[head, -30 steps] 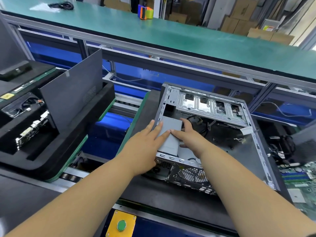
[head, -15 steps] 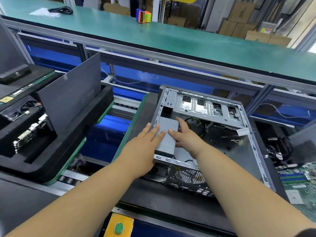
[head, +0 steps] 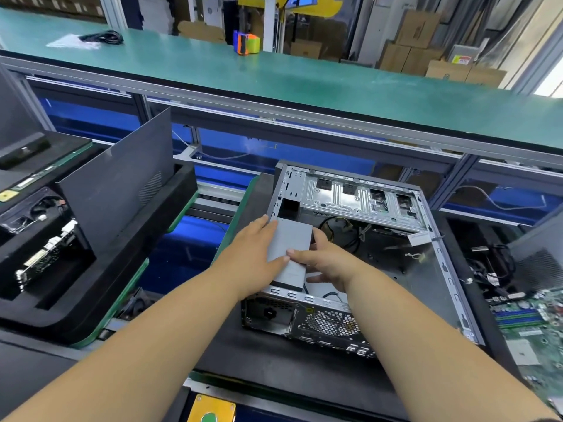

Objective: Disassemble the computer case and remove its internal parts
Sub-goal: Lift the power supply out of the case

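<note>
An open computer case [head: 438,269] lies on its side on a black foam pad, its inside facing up. In its near left corner sits a grey power supply box [head: 291,239], tilted with its far end raised. My left hand [head: 256,254] holds the box's left side, fingers straight along the edge. On the box's right side, my right hand [head: 326,263] grips it, thumb on top and fingers curled underneath. Black and yellow cables [head: 341,229] run from the box into the case.
A black side panel [head: 122,184] stands upright in a foam tray [head: 91,300] at left, beside a graphics card [head: 45,257]. A green motherboard [head: 530,324] and loose cables lie at right. A green bench [head: 304,83] runs behind. A yellow button box [head: 210,411] sits at the near edge.
The power supply box has tipped up out of the case corner. My right hand has moved from flat on top to gripping its right side. The left hand stays on the left side.
</note>
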`<control>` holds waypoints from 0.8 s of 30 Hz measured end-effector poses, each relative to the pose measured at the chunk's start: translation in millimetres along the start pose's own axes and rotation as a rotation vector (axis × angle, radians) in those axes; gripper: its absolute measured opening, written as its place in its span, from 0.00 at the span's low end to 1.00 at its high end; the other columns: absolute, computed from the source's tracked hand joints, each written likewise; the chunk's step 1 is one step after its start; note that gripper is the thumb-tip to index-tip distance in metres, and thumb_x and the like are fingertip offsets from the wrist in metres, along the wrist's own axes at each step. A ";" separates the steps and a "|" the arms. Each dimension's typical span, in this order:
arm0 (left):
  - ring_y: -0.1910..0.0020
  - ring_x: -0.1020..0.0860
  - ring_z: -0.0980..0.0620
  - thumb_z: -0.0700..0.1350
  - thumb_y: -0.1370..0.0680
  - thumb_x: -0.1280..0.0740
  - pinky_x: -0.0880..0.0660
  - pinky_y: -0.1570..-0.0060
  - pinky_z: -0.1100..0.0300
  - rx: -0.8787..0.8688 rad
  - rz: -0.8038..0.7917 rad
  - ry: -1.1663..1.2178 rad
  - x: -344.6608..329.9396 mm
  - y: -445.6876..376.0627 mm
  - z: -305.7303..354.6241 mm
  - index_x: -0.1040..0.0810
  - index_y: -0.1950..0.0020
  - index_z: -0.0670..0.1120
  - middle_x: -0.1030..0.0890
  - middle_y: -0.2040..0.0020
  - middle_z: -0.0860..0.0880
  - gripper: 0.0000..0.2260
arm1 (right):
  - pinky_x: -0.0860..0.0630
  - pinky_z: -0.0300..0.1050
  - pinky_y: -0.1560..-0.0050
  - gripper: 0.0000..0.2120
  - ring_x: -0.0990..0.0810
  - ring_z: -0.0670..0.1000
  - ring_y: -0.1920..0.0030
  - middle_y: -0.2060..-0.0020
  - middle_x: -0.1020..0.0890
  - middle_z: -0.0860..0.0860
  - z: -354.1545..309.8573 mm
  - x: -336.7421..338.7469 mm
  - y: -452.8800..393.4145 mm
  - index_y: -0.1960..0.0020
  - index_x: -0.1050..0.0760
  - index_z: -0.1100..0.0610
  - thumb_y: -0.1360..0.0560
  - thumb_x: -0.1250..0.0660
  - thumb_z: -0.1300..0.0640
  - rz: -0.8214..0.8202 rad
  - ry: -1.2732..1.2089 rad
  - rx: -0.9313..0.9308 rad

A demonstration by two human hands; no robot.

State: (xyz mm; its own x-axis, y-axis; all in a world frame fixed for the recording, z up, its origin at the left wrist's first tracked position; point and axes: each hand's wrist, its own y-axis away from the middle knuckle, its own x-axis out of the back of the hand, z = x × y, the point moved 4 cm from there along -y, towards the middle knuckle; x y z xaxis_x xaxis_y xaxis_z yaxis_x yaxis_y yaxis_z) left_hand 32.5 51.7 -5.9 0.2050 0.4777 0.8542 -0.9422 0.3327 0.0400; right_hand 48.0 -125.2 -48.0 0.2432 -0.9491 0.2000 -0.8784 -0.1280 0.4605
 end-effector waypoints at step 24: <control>0.38 0.30 0.55 0.66 0.35 0.28 0.29 0.44 0.58 0.135 -0.161 0.267 -10.0 -20.9 -10.5 0.59 0.25 0.68 0.36 0.27 0.56 0.50 | 0.19 0.43 0.60 0.37 0.14 0.55 0.55 0.45 0.16 0.54 7.0 16.7 -12.8 0.30 0.35 0.48 0.33 0.22 0.64 -0.040 -0.201 -0.054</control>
State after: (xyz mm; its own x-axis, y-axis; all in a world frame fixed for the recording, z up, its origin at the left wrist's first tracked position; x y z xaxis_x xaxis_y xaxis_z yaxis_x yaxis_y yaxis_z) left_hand 53.0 48.5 -20.7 0.3992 0.6300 0.6662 -0.9151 0.3189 0.2467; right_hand 60.4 -141.5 -56.6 0.1853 -0.9827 0.0068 -0.8450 -0.1558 0.5116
